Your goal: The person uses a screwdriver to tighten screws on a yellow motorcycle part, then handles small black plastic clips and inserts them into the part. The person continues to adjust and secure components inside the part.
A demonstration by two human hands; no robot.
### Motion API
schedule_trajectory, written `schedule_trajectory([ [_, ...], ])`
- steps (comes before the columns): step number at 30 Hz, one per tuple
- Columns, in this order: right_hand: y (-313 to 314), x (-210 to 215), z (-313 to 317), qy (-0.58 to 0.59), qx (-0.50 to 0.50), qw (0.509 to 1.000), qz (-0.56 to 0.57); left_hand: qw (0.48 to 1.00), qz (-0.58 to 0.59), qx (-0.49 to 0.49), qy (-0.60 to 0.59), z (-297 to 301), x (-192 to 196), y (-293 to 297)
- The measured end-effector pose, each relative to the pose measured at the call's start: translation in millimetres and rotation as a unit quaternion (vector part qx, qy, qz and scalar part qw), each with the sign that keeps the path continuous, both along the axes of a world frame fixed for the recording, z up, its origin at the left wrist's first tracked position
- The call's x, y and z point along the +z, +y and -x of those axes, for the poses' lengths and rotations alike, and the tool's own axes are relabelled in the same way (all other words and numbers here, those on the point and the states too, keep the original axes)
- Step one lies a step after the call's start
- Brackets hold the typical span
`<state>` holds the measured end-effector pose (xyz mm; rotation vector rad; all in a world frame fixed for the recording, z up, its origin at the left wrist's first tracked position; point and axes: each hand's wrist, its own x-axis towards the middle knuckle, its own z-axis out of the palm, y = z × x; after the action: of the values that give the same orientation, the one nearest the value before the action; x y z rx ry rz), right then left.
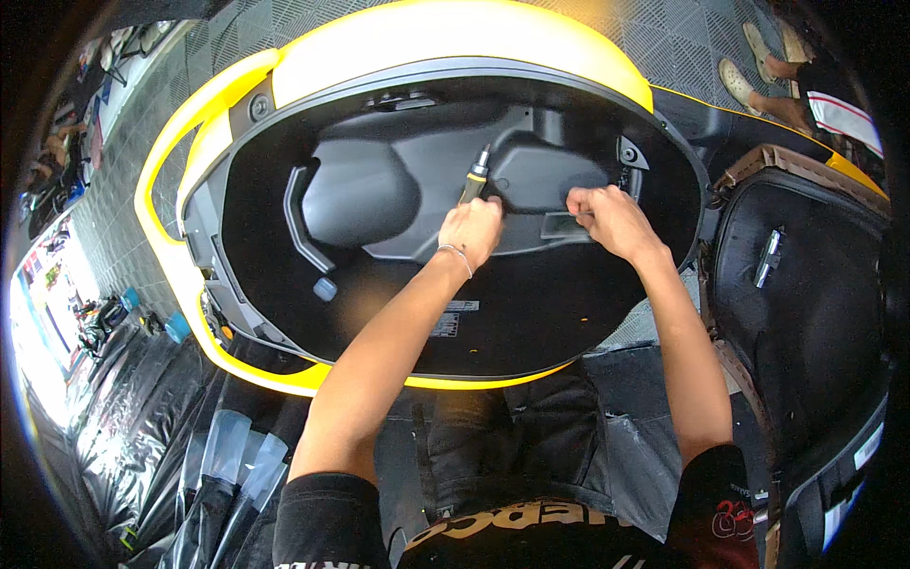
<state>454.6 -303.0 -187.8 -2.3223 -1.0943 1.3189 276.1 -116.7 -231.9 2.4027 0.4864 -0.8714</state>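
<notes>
My left hand [471,228] is wrapped around a pen-shaped screwdriver [475,179] with a dark and yellow body, its metal tip pointing up and away. Both hands are over the black storage compartment [379,313] of a yellow scooter [455,33]. My right hand [609,218] is closed with its fingers curled together, near the compartment's right end; what they hold, if anything, is hidden. Just beyond that hand a dark bracket [630,154] sits on the compartment wall.
The opened black seat [806,313] with brown edging hangs to the right, bearing a metal latch piece [770,257]. A yellow grab rail [152,190] curves around the left side. Another person's feet [744,81] stand at the far right on patterned floor tiles [697,57].
</notes>
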Motion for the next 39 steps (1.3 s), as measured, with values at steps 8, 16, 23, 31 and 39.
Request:
schedule_trajectory([
  [8,-3.3,-1.1,4.9,-0.095,-0.019,0.994,-0.048,1.0,-0.01,-0.003,-0.009,5.3,-9.1,-13.2],
  [16,22.3,73.7,51.0,0.17,-0.166,0.939,-0.249,0.748,0.44,0.493,0.064,-9.4,121.8,-1.5],
  [23,34.3,114.4,84.8,0.174,-0.188,0.905,-0.34,0.618,0.501,0.606,0.009,37.3,177.2,-2.8],
  [31,46.7,119.4,81.9,0.132,-0.124,0.906,-0.382,0.599,0.531,0.598,-0.036,54.1,181.0,3.8],
  [39,67.7,127.5,79.0,0.029,0.002,0.922,-0.386,0.605,0.5,0.617,-0.052,57.7,193.1,8.4],
])
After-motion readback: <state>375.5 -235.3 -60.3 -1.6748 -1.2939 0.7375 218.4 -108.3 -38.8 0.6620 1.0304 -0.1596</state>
